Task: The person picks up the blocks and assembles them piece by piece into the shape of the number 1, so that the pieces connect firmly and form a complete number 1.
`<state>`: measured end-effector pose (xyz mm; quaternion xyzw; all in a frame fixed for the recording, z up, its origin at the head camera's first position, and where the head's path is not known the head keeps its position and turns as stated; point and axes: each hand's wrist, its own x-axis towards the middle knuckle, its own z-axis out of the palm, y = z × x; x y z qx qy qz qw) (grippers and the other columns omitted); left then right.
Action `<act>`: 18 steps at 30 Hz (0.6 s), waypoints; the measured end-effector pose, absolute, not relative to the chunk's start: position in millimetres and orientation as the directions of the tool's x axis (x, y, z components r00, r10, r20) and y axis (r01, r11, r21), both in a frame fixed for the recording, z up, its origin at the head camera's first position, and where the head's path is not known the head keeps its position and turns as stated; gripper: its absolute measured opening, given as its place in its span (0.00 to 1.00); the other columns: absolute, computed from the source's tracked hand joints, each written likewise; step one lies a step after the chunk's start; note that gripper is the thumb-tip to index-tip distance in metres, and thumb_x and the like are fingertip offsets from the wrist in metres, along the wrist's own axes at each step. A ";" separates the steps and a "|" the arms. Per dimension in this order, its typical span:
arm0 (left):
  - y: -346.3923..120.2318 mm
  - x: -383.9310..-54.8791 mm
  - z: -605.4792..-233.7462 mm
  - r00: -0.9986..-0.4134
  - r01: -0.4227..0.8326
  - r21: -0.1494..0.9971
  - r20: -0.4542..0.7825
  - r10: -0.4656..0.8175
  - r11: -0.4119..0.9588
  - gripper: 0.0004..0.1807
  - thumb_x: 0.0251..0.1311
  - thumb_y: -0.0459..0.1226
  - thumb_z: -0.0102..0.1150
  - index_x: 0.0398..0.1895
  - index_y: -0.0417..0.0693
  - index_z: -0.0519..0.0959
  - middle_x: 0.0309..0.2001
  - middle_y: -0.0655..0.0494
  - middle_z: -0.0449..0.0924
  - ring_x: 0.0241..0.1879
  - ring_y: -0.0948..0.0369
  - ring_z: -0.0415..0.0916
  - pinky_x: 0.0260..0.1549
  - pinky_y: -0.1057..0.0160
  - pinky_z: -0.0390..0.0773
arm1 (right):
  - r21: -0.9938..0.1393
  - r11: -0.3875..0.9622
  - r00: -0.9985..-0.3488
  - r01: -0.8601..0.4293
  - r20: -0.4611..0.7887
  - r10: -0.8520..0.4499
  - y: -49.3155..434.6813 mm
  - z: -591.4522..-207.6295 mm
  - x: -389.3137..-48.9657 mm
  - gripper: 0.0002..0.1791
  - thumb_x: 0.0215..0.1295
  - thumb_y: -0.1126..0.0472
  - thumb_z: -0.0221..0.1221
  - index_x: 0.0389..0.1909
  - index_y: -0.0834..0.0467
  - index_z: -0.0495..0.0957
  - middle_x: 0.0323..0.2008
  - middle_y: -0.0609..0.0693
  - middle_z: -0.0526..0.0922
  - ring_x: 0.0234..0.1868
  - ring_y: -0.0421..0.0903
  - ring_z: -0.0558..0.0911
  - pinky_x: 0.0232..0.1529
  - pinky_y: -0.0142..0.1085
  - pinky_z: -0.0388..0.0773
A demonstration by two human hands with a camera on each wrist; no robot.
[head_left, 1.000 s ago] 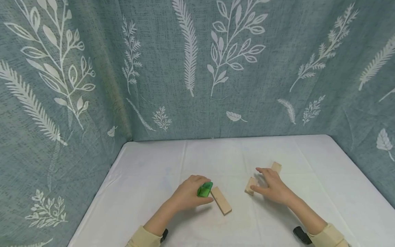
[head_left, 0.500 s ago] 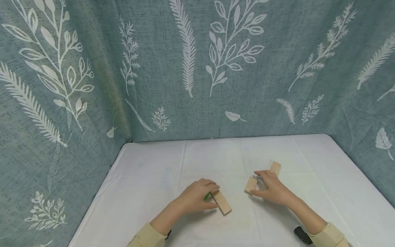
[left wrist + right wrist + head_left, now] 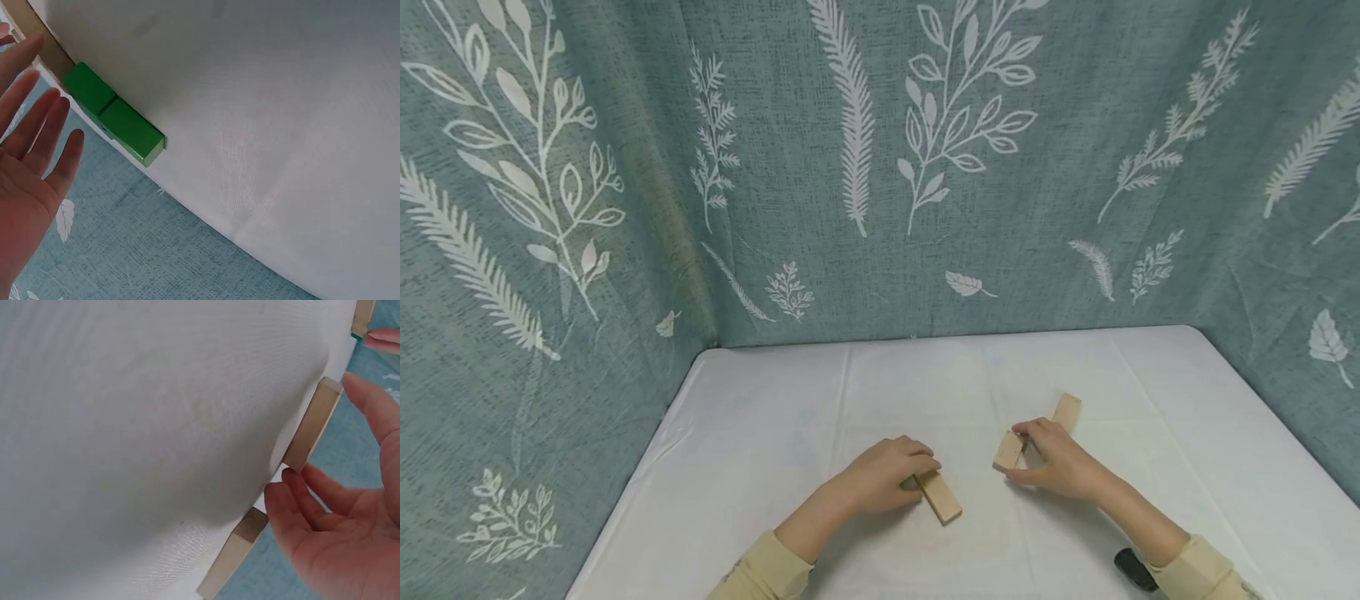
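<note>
Left grip (image 3: pixel 891 475) was spread, fingertips over a wood block's (image 3: pixel 943 502) far end, a green piece (image 3: pixel 134 129) within its span. Right grip (image 3: pixel 1060 462) straddled a second block (image 3: pixel 1009 451), likely to suit its length; whether pinching, unclear. Beyond it on the desk (image 3: pixel 782 408) lay a third block (image 3: pixel 1067 412).

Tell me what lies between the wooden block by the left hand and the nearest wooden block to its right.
The stretch is bare: only white cloth shows between the left wooden block and the middle one in the head view.
</note>
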<state>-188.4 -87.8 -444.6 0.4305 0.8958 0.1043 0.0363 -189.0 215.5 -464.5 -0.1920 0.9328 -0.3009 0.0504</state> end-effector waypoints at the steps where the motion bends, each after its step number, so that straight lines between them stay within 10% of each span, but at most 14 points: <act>1: -87.5 -188.7 -445.1 -0.625 0.766 0.211 0.022 0.780 0.608 0.20 0.59 0.39 0.68 0.56 0.50 0.80 0.56 0.56 0.77 0.57 0.60 0.72 0.57 0.61 0.70 | -0.580 0.745 -0.920 -0.330 0.021 -0.391 215.3 -464.2 -189.0 0.38 0.54 0.50 0.71 0.59 0.70 0.70 0.55 0.63 0.73 0.59 0.64 0.69 0.58 0.57 0.68; 18: -83.9 -197.6 -451.0 -0.594 0.796 0.163 0.030 0.804 0.583 0.16 0.59 0.37 0.67 0.51 0.54 0.82 0.53 0.60 0.79 0.54 0.63 0.73 0.55 0.63 0.71 | -0.570 0.746 -0.916 -0.345 0.033 -0.399 214.0 -466.6 -193.7 0.35 0.54 0.54 0.72 0.57 0.69 0.71 0.51 0.58 0.75 0.55 0.61 0.72 0.55 0.54 0.71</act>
